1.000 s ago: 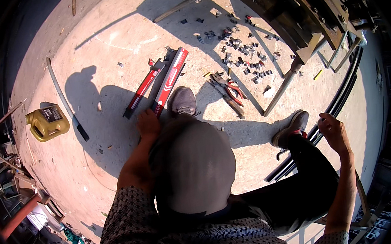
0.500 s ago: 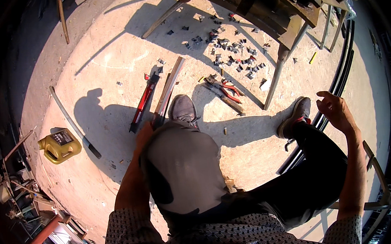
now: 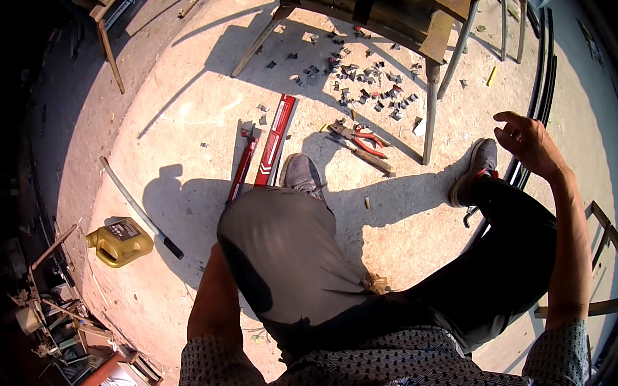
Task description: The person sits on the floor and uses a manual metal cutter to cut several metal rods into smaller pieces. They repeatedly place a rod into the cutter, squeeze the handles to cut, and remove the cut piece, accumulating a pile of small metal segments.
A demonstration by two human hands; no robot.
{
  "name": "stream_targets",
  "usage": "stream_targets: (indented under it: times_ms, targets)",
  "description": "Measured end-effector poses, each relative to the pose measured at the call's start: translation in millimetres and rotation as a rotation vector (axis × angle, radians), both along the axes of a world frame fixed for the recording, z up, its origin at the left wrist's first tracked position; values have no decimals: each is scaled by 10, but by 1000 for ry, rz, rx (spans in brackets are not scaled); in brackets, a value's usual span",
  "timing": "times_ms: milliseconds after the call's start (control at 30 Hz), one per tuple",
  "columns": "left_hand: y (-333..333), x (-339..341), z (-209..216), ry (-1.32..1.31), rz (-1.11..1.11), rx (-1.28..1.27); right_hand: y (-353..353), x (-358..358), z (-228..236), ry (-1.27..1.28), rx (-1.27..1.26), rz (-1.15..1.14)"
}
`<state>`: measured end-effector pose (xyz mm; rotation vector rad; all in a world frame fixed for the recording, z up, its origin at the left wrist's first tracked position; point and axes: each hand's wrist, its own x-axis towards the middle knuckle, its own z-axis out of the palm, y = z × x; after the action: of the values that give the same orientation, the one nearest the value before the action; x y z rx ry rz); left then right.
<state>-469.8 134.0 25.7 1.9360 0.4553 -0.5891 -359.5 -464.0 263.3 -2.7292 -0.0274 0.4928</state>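
My left hand is hidden behind my raised knee; only its forearm [image 3: 213, 299] shows. Beyond that knee a long red bar with white chevrons [image 3: 276, 140] slants up beside my shoe. Whether my left hand holds its near end cannot be seen. A second, narrower red bar [image 3: 243, 168] lies just left of it on the concrete. My right hand [image 3: 530, 143] hangs in the air above my other foot, fingers loosely curved and apart, with nothing in it. Red-handled pliers [image 3: 368, 140] and a dark flat tool [image 3: 365, 156] lie on the ground between my feet.
Small dark scraps [image 3: 368, 75] litter the ground near a rusty metal stand [image 3: 380, 7]. At left are a gold jug [image 3: 122, 241] and a grey tube [image 3: 135, 198]. Long black bars [image 3: 546, 88] run along the right; a yellow stick [image 3: 492, 75] lies near them.
The chevroned bar has turned, so its red printed face now shows instead of a brownish side. My left hand has gone behind the knee. My right hand stays raised; the view has shifted slightly.
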Motion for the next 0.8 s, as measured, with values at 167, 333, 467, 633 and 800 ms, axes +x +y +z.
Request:
stream_targets:
  times_ms: [167, 333, 467, 633, 800]
  targets:
    - [-60, -175, -244, 9, -103, 251, -55, 1, -44, 4, 22, 30]
    - [-150, -373, -538, 11, -204, 498, -14, -51, -72, 17, 18, -14]
    - [-248, -433, -732, 4, -243, 623, -67, -8, -101, 41, -1, -16]
    - [-328, -518, -898, 13, -250, 691, -119, 11, -191, 51, -25, -22]
    - [-390, -555, -1061, 24, -264, 746, -137, 16, -268, 60, -35, -8]
